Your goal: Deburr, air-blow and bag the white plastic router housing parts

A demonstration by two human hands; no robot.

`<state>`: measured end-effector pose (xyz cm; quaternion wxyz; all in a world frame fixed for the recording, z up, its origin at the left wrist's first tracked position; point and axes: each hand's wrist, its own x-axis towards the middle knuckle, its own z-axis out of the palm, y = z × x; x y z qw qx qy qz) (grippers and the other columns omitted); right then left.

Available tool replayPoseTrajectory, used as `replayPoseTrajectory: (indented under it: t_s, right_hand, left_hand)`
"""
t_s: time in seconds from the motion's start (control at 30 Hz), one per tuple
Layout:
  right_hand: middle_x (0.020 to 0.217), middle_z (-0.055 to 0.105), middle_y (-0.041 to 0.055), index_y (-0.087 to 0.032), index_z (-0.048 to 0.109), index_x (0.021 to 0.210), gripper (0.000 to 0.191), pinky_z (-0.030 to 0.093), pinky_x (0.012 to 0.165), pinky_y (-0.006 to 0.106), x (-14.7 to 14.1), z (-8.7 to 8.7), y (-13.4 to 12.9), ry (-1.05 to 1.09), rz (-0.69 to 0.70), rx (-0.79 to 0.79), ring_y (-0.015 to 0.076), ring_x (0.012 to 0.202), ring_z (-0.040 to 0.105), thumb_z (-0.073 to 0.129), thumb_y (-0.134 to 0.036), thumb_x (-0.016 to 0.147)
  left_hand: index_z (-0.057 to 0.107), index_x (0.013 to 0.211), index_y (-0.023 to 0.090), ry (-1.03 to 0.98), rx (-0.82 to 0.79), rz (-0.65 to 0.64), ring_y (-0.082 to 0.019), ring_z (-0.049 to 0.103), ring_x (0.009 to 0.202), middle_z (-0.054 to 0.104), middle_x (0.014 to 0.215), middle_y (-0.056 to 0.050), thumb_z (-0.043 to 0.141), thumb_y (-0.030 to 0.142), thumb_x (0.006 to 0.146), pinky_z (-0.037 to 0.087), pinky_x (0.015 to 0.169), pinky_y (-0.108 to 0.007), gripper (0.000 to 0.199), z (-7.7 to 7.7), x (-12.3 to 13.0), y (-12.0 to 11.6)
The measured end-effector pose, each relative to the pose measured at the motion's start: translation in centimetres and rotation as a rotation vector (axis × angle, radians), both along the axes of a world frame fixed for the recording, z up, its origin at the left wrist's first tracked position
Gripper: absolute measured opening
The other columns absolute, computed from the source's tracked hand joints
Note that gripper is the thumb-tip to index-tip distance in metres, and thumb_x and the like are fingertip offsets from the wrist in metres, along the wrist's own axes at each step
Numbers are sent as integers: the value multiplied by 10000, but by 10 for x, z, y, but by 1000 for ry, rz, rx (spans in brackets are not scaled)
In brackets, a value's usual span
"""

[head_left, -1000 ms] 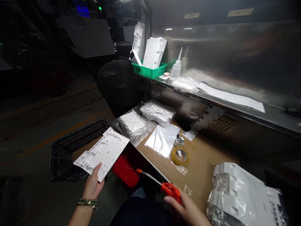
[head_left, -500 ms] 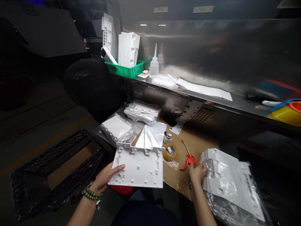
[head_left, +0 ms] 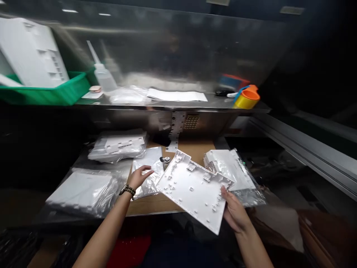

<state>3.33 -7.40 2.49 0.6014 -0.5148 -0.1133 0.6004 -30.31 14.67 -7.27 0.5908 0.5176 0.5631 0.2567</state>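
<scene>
My right hand [head_left: 235, 214] grips the right edge of a white plastic panel [head_left: 195, 190], which is tilted and shows small posts and clips on its face. Left of the panel, my left hand [head_left: 139, 176] is raised with its fingers apart and nothing in it. Beneath that hand lie clear plastic bags [head_left: 152, 156] on the brown cardboard [head_left: 195, 144]. A small round metal item [head_left: 166, 160] sits just beyond the panel's left corner.
Bagged white parts lie at the left [head_left: 80, 188], back left [head_left: 122, 145] and right [head_left: 231, 167]. The metal shelf [head_left: 178, 104] holds a green bin [head_left: 69, 89], a squeeze bottle [head_left: 104, 76], folded white paper [head_left: 177, 95] and an orange-and-yellow holder [head_left: 248, 97].
The view has swung right. The panel has passed from my left hand to my right and now slants. My left hand has opened; my right has left the red tool.
</scene>
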Motion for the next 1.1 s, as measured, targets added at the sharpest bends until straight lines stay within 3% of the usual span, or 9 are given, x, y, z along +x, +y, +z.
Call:
replayPoseTrajectory:
  t_s: [0.1, 0.17, 0.27, 0.43, 0.63, 0.77, 0.87, 1.0, 1.1]
  right_hand:
    - [1161, 775, 104, -194, 729, 1114, 432, 560, 1030, 447, 13, 18, -16, -4, -203, 16, 319, 1219, 669, 801, -494, 811]
    - [1200, 761, 106, -195, 710, 1185, 483, 539, 1062, 465, 16, 29, -24, -24, -286, 37, 323, 1246, 651, 783, -509, 825]
    - [1241, 743, 118, -198, 696, 1226, 525, 511, 1092, 495, 16, 41, -30, -66, -352, 45, 338, 1275, 627, 751, -548, 839]
    - [1290, 722, 105, -231, 701, 1232, 527, 510, 1094, 501, 15, 49, -29, -102, -416, 35, 351, 1301, 604, 755, -559, 823]
    - [1305, 716, 93, -254, 676, 1286, 548, 513, 1100, 485, 12, 47, -12, -169, -394, 6, 337, 1298, 611, 735, -564, 839]
    - [1295, 721, 97, -245, 674, 1292, 559, 519, 1099, 480, 9, 44, 2, -153, -360, -25, 335, 1275, 630, 762, -538, 824]
    - [1291, 723, 95, -247, 687, 1272, 558, 523, 1096, 479, 8, 42, 12, -129, -343, -47, 341, 1276, 628, 794, -518, 796]
    - [1301, 717, 94, -255, 680, 1290, 562, 524, 1097, 487, 8, 40, 22, -131, -321, -60, 349, 1286, 618, 796, -502, 798]
    - [1315, 708, 96, -262, 655, 1330, 573, 525, 1098, 483, 8, 39, 28, -156, -310, -70, 348, 1291, 615, 759, -523, 831]
  left_hand:
    - [638, 1178, 219, 177, 187, -102, -366, 75, 1560, 532, 1486, -160, 971, 406, 473, 173, 1225, -476, 802, -26, 7, 45]
    - [641, 1159, 193, 262, 250, -220, -373, 184, 1527, 587, 1401, -166, 944, 423, 541, 152, 1219, -517, 726, -41, 8, 63]
    - [674, 1021, 168, 353, 274, -409, -316, 549, 1240, 689, 1122, -100, 778, 451, 802, 330, 1114, -548, 372, -57, 4, 76]
    - [644, 785, 179, 359, 312, -620, -202, 620, 887, 678, 909, -31, 709, 447, 873, 480, 901, -426, 290, -70, -24, 66]
    - [674, 737, 253, 334, 425, -599, -248, 604, 783, 657, 752, -32, 900, 470, 613, 470, 843, -383, 337, -72, -62, 21]
    - [731, 977, 302, 362, 501, -557, -305, 631, 929, 690, 949, -84, 906, 534, 580, 474, 898, -394, 492, -75, -68, -9]
    - [715, 880, 276, 410, 554, -574, -323, 597, 1077, 667, 1147, -105, 833, 575, 685, 452, 979, -439, 376, -77, -60, -17]
    - [677, 1091, 241, 489, 624, -570, -333, 438, 1339, 559, 1395, -131, 648, 559, 886, 327, 1134, -503, 379, -78, -40, 11]
    - [570, 1321, 184, 549, 649, -599, -366, 324, 1438, 477, 1484, -163, 673, 532, 879, 256, 1171, -578, 572, -82, -26, 48]
